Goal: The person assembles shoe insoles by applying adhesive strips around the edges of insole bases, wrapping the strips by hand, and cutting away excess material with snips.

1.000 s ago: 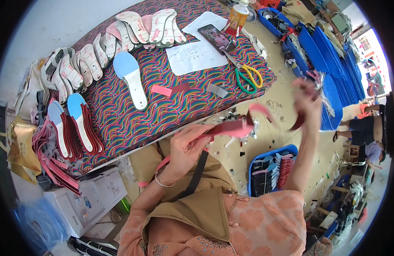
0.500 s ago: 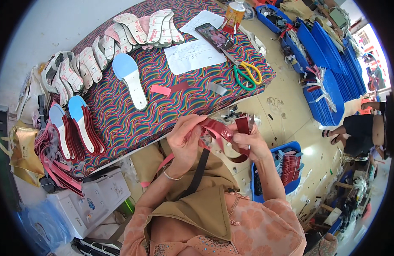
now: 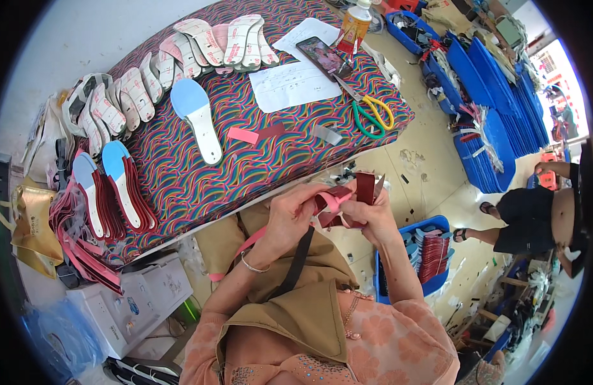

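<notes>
Close together in front of my chest, both hands work on a glossy strip, dark red on one face and pink on the other (image 3: 335, 201). My left hand (image 3: 291, 218) pinches one part of it. The fingers of my right hand (image 3: 375, 217) close on another part, where a dark red end (image 3: 365, 187) stands up. Beside that end a pointed metal blade (image 3: 379, 182) sticks out of my right hand; its handle is hidden. The pink length (image 3: 251, 239) trails below my left wrist. On the table lie a blue-and-white insole (image 3: 204, 131) and short pink (image 3: 243, 135) and dark red pieces (image 3: 271, 131).
Scissors with green and yellow handles (image 3: 373, 117), a phone (image 3: 322, 56), papers (image 3: 295, 86) and a bottle (image 3: 355, 27) occupy the table's right end. Insole stacks (image 3: 120, 179) stand at left. A blue basket (image 3: 445, 280) sits right; another person (image 3: 530, 221) stands farther right.
My hands have drawn closer together and the strip between them has folded, its pink side now showing. The other person at right has moved nearer.
</notes>
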The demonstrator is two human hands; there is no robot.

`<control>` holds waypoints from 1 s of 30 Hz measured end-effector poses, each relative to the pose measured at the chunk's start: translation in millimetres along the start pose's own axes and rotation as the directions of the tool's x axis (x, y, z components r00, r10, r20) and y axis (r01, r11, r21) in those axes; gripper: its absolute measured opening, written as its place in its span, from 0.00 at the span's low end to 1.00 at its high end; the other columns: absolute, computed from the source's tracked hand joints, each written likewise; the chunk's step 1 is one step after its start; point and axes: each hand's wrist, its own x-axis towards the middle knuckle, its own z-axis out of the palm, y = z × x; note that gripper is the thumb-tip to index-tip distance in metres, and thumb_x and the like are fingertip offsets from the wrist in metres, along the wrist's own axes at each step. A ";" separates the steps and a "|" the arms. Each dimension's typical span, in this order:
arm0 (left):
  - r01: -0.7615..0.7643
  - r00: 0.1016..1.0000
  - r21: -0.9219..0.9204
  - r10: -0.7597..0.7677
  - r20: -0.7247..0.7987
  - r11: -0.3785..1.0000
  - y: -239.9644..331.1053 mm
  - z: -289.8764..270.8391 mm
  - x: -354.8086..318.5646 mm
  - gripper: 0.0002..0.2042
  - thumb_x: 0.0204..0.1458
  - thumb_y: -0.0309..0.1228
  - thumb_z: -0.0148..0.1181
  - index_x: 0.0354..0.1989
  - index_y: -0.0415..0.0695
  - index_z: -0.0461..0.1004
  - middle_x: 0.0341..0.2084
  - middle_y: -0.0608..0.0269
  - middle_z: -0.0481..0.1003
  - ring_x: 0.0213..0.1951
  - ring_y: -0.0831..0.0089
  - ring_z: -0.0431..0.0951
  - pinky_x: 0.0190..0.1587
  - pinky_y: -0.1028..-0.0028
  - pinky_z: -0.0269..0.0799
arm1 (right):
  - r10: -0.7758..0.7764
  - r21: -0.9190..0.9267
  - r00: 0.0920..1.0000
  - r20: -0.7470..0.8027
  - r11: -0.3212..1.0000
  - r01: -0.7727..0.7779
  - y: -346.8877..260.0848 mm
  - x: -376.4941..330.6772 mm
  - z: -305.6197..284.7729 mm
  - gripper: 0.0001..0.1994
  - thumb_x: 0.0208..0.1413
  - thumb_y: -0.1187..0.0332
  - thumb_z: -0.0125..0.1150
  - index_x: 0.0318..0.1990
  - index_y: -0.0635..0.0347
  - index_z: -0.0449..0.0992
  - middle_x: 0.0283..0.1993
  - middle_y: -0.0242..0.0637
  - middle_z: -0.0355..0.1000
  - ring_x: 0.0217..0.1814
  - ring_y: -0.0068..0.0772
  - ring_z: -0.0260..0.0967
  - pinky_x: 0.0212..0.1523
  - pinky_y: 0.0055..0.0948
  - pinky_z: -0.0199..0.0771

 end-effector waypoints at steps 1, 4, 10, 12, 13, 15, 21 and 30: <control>0.000 1.000 -0.002 0.000 0.001 1.000 4.8 -0.2 0.2 0.16 0.52 0.14 0.49 0.49 0.36 0.73 0.44 0.57 0.74 0.47 0.71 0.75 0.49 0.73 0.70 | 0.007 0.026 1.000 -0.030 1.000 -0.006 -1.7 0.1 -0.4 0.08 0.52 0.71 0.64 0.39 0.61 0.75 0.17 0.22 0.60 0.15 0.12 0.51 0.15 0.18 0.49; -0.007 1.000 0.019 0.008 -0.021 1.000 20.9 -0.9 0.7 0.17 0.51 0.16 0.51 0.50 0.37 0.73 0.44 0.55 0.74 0.47 0.69 0.75 0.50 0.72 0.70 | 0.022 0.088 1.000 -0.011 0.996 -0.021 -1.5 -0.4 -6.1 0.08 0.53 0.71 0.64 0.39 0.62 0.75 0.18 0.21 0.60 0.15 0.11 0.49 0.15 0.18 0.46; -0.103 0.995 -0.030 0.103 0.016 0.994 38.3 -11.9 4.1 0.16 0.51 0.19 0.56 0.49 0.36 0.73 0.42 0.57 0.74 0.36 0.72 0.79 0.42 0.75 0.74 | 0.035 -0.012 0.999 -0.023 0.999 -0.035 1.2 4.7 -1.3 0.07 0.57 0.68 0.61 0.37 0.62 0.74 0.16 0.19 0.57 0.15 0.10 0.46 0.16 0.19 0.41; 0.007 1.000 -0.144 -0.005 0.010 0.990 33.2 -9.4 3.9 0.16 0.51 0.26 0.61 0.49 0.36 0.74 0.40 0.58 0.76 0.40 0.74 0.77 0.40 0.75 0.74 | 0.026 -0.021 1.000 0.005 0.999 -0.026 1.2 5.9 -2.6 0.07 0.58 0.68 0.60 0.37 0.62 0.74 0.18 0.20 0.58 0.15 0.10 0.46 0.16 0.19 0.41; 0.008 1.000 -0.144 -0.007 0.005 0.989 30.2 -9.7 3.6 0.16 0.51 0.26 0.61 0.49 0.36 0.74 0.40 0.58 0.76 0.40 0.74 0.77 0.40 0.75 0.74 | 0.015 -0.027 1.000 0.026 1.000 -0.014 0.9 5.6 -4.0 0.08 0.58 0.67 0.60 0.38 0.62 0.73 0.19 0.20 0.59 0.16 0.10 0.47 0.17 0.18 0.42; 0.088 0.996 -0.353 -0.074 0.052 0.932 25.2 -11.4 4.6 0.15 0.51 0.27 0.62 0.47 0.37 0.75 0.35 0.61 0.77 0.39 0.78 0.77 0.39 0.77 0.73 | 0.010 -0.076 0.995 0.101 0.997 -0.002 -2.6 7.6 -5.3 0.08 0.59 0.66 0.59 0.39 0.62 0.73 0.21 0.21 0.60 0.18 0.10 0.48 0.18 0.18 0.43; 0.092 0.996 -0.501 -0.091 0.027 0.860 19.6 -10.7 5.1 0.09 0.54 0.24 0.58 0.42 0.35 0.75 0.32 0.63 0.76 0.31 0.80 0.77 0.33 0.81 0.73 | 0.071 -0.306 0.983 0.170 0.952 -0.016 -13.8 7.6 3.9 0.08 0.60 0.65 0.57 0.40 0.61 0.73 0.26 0.22 0.65 0.25 0.10 0.56 0.21 0.16 0.52; -0.025 0.881 -0.183 -0.065 -0.469 0.983 14.0 -25.5 18.6 0.09 0.60 0.31 0.52 0.35 0.36 0.72 0.24 0.67 0.73 0.25 0.82 0.72 0.31 0.80 0.69 | 0.079 -0.194 0.974 0.214 0.980 -0.037 -3.3 -3.0 -8.7 0.09 0.55 0.67 0.61 0.37 0.64 0.73 0.28 0.27 0.68 0.25 0.14 0.61 0.22 0.17 0.57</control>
